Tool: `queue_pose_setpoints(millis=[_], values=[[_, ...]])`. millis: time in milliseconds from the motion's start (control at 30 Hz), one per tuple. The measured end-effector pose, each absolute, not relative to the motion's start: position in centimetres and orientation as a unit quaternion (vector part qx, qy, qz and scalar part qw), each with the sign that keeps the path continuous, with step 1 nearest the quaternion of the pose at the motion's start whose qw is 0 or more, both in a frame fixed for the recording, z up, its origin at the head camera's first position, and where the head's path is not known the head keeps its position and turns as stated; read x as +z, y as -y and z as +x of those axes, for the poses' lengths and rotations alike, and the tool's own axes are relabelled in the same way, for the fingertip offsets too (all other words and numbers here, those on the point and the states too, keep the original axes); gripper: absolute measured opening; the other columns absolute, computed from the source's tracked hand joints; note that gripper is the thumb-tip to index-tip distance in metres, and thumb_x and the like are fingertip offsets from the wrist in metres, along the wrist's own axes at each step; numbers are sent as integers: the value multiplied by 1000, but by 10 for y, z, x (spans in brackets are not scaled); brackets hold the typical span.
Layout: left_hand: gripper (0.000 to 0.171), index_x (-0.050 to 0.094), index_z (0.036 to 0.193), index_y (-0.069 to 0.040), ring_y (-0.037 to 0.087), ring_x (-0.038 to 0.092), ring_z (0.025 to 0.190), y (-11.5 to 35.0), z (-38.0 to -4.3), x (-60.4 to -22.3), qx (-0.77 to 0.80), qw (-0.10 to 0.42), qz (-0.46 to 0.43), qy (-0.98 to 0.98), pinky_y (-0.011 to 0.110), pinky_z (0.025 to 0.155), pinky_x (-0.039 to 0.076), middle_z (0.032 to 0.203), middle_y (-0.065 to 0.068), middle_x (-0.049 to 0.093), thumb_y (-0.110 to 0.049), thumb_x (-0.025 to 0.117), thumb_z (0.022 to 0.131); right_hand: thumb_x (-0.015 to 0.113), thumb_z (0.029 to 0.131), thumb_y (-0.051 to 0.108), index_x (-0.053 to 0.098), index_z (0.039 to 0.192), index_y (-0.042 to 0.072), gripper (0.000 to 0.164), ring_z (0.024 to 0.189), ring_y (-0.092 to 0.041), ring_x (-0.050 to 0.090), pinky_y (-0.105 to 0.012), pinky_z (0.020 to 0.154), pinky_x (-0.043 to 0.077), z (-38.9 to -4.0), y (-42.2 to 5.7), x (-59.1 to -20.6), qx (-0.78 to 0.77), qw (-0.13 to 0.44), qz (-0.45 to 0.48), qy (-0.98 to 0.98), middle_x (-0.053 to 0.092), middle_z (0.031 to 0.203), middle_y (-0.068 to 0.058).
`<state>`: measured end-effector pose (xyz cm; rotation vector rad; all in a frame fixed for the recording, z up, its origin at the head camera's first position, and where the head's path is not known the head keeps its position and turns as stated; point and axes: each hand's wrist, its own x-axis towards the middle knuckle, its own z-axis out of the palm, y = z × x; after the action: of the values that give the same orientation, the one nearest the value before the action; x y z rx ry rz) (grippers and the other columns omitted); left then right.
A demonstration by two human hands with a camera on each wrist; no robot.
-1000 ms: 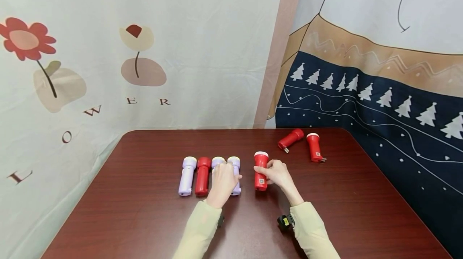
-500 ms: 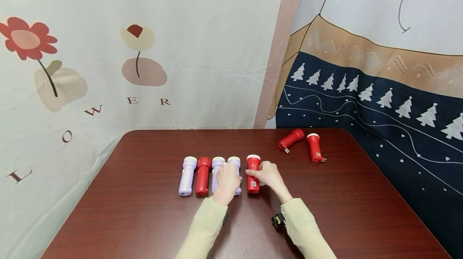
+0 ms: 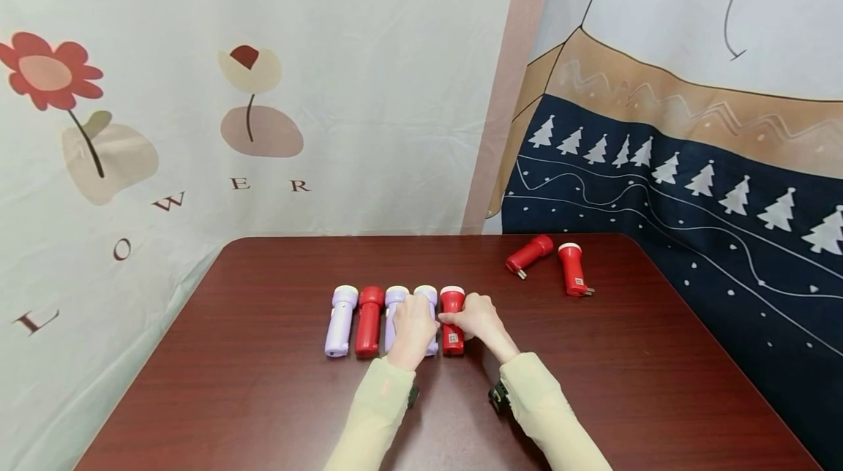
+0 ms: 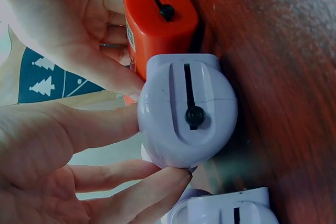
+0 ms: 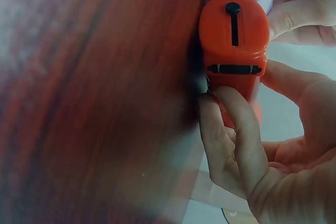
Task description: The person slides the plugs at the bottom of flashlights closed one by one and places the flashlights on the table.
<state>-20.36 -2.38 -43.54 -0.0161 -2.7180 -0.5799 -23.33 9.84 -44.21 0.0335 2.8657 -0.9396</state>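
the left hand [image 3: 413, 330] pinches a lavender flashlight [image 4: 176, 111], and the right hand [image 3: 482, 319] grips a white-rimmed red flashlight [image 3: 454, 328] just beside it, at the right end of a row on the table [image 3: 263, 390]. farther back lie two more red flashlights [image 3: 532, 251].

Red flashlight [image 3: 453, 332] (white-rimmed), lilac flashlight [image 4: 212, 106], reddish-brown woodgrain table [image 3: 263, 383], navy cloth [image 3: 698, 266] with white trees [image 3: 667, 167].

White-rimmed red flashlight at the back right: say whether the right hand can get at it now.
Probably not yet: the right hand grips another red flashlight. Once that hand is free, likely yes; nothing visible stands between it and the white-rimmed back flashlight.
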Motion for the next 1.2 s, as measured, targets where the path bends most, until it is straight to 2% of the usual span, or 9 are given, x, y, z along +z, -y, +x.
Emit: queue_pose_setpoints(millis=[267,567,733,900,1000,1100,1200], values=[[26,63,71,2,34,62,65,24,-203,-435,-206,183,-7,961,41,55,51,71,19,63,-11,85,62,76,76,40,64,84,-1,44,54,-19,57,-26,51,48,-233,-95,-439,-271,57,2,-961,61,66,-9],[25,64,71,1,34,62,65,24,-203,-434,-202,182,-8,962,40,54,50,72,19,63,-12,84,64,72,78,46,60,69,6,43,44,-15,52,-24,45,42,-232,-99,-436,-237,52,-34,-970,56,55,-5],[27,63,72,2,35,63,66,24,-203,-432,-212,165,-2,963,41,56,51,73,20,63,-12,85,63,70,79,49,58,67,7,45,45,-16,52,-25,45,41,-232,-103,-436,-242,63,-24,-968,54,53,-5],[28,63,73,2,35,63,67,24,-202,-431,-218,160,-1,963,42,57,52,74,20,63,-11,85,63,66,82,51,58,60,10,48,50,-18,51,-28,47,37,-235,-112,-438,-234,49,-10,-971,53,52,-4],[27,64,72,2,35,63,67,24,-202,-431,-213,166,-6,963,42,57,51,74,19,64,-12,86,62,65,83,50,63,64,9,45,56,-21,55,-31,51,40,-240,-122,-438,-238,25,2,-971,59,60,-6],[28,64,71,1,34,63,66,24,-202,-432,-208,173,-7,963,41,56,51,73,19,65,-13,87,61,63,85,49,69,76,8,42,67,-27,63,-38,57,48,-250,-137,-438,-243,-11,24,-970,68,75,-11],[27,63,69,1,34,63,64,24,-203,-433,-208,178,-7,962,40,55,50,71,18,65,-13,86,62,60,87,48,72,85,9,40,78,-34,66,-46,66,52,-264,-153,-436,-249,-48,51,-966,71,90,-16]])
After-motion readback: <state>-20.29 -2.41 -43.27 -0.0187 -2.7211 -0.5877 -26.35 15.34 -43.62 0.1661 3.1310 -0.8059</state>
